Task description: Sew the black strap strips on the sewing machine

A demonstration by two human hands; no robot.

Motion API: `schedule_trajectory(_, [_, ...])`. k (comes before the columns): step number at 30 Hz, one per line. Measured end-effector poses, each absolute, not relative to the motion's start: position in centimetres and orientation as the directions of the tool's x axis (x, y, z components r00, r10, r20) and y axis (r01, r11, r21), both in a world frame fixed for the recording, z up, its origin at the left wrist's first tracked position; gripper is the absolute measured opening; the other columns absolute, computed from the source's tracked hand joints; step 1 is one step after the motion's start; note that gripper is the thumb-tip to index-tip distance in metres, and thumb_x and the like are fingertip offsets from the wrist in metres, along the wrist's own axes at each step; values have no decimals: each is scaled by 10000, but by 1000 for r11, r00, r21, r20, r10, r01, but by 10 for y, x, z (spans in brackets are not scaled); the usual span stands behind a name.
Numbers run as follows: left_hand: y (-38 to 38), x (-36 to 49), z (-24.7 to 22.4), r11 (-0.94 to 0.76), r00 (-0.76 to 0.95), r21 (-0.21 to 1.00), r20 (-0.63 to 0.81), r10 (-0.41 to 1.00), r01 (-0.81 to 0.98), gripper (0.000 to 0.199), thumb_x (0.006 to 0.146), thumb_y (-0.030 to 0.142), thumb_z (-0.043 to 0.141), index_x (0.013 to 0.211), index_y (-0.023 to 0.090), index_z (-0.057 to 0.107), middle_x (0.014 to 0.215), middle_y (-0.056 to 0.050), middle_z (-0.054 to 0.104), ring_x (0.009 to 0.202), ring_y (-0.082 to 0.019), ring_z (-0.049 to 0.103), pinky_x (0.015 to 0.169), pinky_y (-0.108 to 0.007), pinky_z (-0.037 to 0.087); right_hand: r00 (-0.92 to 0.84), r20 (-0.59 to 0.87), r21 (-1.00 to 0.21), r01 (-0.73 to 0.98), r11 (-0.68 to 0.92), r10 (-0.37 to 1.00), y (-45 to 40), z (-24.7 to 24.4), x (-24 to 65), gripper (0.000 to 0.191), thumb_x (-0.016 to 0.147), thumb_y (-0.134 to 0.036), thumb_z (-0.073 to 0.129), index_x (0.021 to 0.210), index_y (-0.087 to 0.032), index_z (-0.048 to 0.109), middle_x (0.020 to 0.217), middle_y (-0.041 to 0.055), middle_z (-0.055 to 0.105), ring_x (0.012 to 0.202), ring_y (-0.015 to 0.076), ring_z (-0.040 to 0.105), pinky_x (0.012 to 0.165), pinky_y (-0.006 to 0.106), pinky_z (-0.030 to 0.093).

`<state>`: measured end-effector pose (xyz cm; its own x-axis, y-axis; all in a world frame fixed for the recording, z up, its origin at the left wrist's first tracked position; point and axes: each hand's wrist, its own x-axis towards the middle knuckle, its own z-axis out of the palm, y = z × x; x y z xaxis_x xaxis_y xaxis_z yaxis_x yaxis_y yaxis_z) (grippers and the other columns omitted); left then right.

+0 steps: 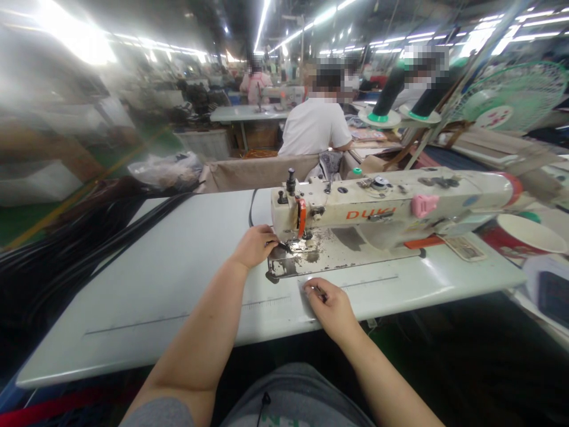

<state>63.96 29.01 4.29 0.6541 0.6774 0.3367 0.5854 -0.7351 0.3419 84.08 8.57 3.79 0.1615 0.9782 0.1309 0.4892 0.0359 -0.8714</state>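
From my end I see a pale, smooth table point(164, 267) running from the lower left of the frame to the right. A sewing machine point(329, 207) stands on it, right of centre. Long black strips point(149, 220) lie over its far edge at the left — a loose bundle. I make out ruler markings point(133, 325) along the near side, and an orange piece point(424, 242) beside a small shallow tray point(464, 248) at right.
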Motion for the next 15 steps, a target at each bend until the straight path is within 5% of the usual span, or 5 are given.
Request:
schedule_trajectory(8, [295, 648, 29, -662, 590, 504, 322, 740, 555, 126, 845, 194, 746, 898, 264, 836, 1005, -38, 771, 1010, -214, 698, 978, -362, 569, 158, 139, -863, 504, 41, 978, 85, 38, 842, 260, 931, -390, 551, 884, -219, 742, 680, 2, 663, 620, 169, 581, 616, 270, 454])
schedule_trajectory(15, [290, 650, 34, -678, 588, 395, 338, 734, 619, 118, 845, 206, 749, 884, 271, 839, 949, -49, 758, 994, -236, 685, 980, -399, 551, 154, 143, -853, 519, 43, 978, 85, 39, 843, 275, 930, -403, 552, 892, -219, 752, 656, 4, 655, 603, 172, 569, 599, 277, 453])
